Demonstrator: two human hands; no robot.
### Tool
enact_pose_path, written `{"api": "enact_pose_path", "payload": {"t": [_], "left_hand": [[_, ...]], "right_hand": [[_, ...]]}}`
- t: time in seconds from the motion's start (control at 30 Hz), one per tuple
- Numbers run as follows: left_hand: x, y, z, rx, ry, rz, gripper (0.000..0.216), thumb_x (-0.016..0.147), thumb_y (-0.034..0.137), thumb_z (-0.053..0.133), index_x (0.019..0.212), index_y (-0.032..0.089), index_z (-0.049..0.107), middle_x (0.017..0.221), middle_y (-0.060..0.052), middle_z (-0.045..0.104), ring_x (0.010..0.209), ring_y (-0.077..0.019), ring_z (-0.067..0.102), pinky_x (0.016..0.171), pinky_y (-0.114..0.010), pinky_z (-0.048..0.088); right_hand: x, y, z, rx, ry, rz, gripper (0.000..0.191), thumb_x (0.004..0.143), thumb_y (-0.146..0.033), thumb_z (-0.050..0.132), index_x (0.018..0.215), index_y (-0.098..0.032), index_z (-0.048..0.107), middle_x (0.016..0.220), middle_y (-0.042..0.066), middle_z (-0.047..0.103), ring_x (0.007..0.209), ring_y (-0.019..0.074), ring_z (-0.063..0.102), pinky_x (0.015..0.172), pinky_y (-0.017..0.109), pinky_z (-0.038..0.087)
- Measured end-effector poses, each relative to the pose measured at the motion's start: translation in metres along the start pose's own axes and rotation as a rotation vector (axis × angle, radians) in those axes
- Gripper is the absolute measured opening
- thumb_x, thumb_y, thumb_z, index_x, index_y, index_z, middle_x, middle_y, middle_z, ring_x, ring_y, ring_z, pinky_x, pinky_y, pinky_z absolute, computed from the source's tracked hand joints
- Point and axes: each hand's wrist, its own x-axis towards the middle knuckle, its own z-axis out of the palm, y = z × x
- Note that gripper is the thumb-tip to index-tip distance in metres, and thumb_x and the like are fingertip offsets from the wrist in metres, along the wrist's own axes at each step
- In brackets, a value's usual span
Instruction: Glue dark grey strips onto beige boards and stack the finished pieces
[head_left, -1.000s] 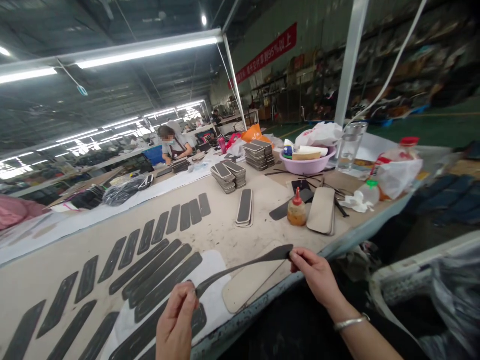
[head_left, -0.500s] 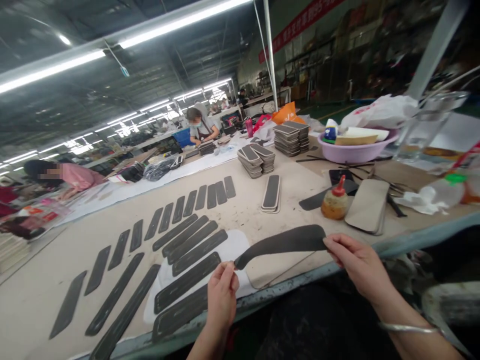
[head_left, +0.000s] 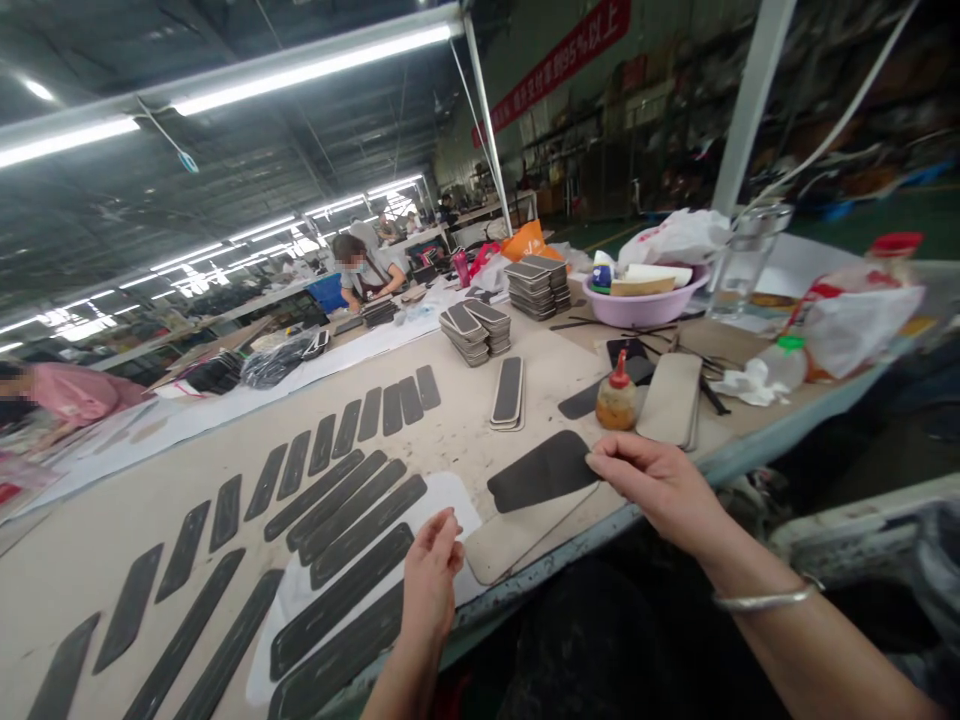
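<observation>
A dark flat strip with rounded ends (head_left: 541, 472) hangs from my right hand (head_left: 660, 490), whose thumb and fingertips are pinched on its right end. The strip is above a beige board (head_left: 495, 550) by the table's front edge. My left hand (head_left: 433, 565) is apart from the strip's free end, fingers loosely bent and holding nothing. Beside it, several shiny dark strips (head_left: 341, 600) lie partly on a white sheet (head_left: 450, 495). More dark strips (head_left: 225, 512) are spread in rows across the table to the left.
Near my right hand stand a glue bottle with a red nozzle (head_left: 616, 395) and beige rounded boards (head_left: 670, 400). Stacked dark-faced pieces (head_left: 474, 332) sit farther back, left of a purple basin (head_left: 645, 305). Across the table a co-worker (head_left: 367, 275) handles pieces.
My left hand has let go of the strip's left end. The strip, stretched between both hands before, now hangs from my right hand alone. The camera view has turned right.
</observation>
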Motion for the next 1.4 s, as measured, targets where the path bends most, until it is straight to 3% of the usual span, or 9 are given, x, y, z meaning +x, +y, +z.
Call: {"api": "enact_pose_path", "payload": {"t": [0.2,0.37,0.6,0.73,0.87,1.03,1.4], "left_hand": [[0.008,-0.006,0.008,0.140,-0.035,-0.026,0.058,0.058,0.047,0.079,0.101,0.012,0.063,0.077,-0.001,0.059,0.051,-0.0034,0.044,0.048,-0.018,0.034],[0.012,-0.012,0.005,0.099,-0.018,0.025,0.040,0.057,0.040,0.080,0.081,0.013,0.063,0.058,0.005,0.051,0.048,-0.0044,0.040,0.046,-0.018,0.031],[0.013,-0.008,-0.006,0.156,-0.011,0.056,0.037,0.053,0.037,0.083,0.070,0.014,0.059,0.053,0.007,0.047,0.045,-0.0041,0.036,0.043,-0.017,0.026],[0.005,-0.006,-0.016,0.221,-0.076,0.014,0.039,0.057,0.045,0.078,0.070,0.015,0.057,0.052,0.006,0.044,0.045,-0.0047,0.033,0.043,-0.018,0.024],[0.000,-0.011,-0.027,0.525,-0.125,-0.009,0.039,0.066,0.052,0.067,0.068,0.016,0.055,0.053,0.006,0.043,0.045,-0.0061,0.031,0.043,-0.019,0.021],[0.007,-0.020,-0.028,0.927,-0.167,0.151,0.039,0.071,0.054,0.056,0.058,0.017,0.055,0.052,0.003,0.043,0.053,-0.0117,0.040,0.051,-0.022,0.030],[0.013,-0.024,-0.026,1.216,-0.200,0.207,0.033,0.078,0.046,0.049,0.061,0.020,0.058,0.051,0.002,0.051,0.054,-0.0147,0.049,0.056,-0.023,0.032]], "right_hand": [[0.001,-0.006,-0.008,0.090,-0.014,0.012,0.029,0.083,-0.044,0.059,0.073,-0.018,0.055,0.059,-0.004,0.036,0.054,0.0089,0.030,0.048,0.023,0.023],[0.000,-0.002,-0.008,0.163,-0.030,0.032,0.027,0.083,-0.043,0.061,0.074,-0.017,0.055,0.058,-0.005,0.036,0.053,0.0087,0.029,0.048,0.023,0.022],[0.015,0.023,-0.013,0.143,0.021,0.081,0.034,0.080,-0.048,0.061,0.068,-0.018,0.051,0.056,-0.006,0.036,0.051,0.0085,0.030,0.049,0.023,0.022],[0.033,0.054,-0.015,-0.209,0.086,0.175,0.034,0.081,-0.052,0.053,0.072,-0.019,0.057,0.056,-0.005,0.045,0.052,0.0104,0.038,0.052,0.024,0.029],[0.043,0.087,-0.010,-0.428,0.043,0.263,0.027,0.076,-0.040,0.056,0.061,-0.019,0.062,0.057,-0.001,0.056,0.059,0.0143,0.049,0.056,0.025,0.033],[0.045,0.121,-0.004,-0.592,-0.028,0.345,0.022,0.074,-0.031,0.057,0.057,-0.020,0.064,0.060,0.002,0.062,0.064,0.0170,0.055,0.059,0.026,0.034],[0.055,0.131,-0.005,-0.753,-0.129,0.431,0.023,0.075,-0.034,0.057,0.061,-0.019,0.067,0.066,0.005,0.065,0.066,0.0186,0.058,0.058,0.027,0.035]]}}
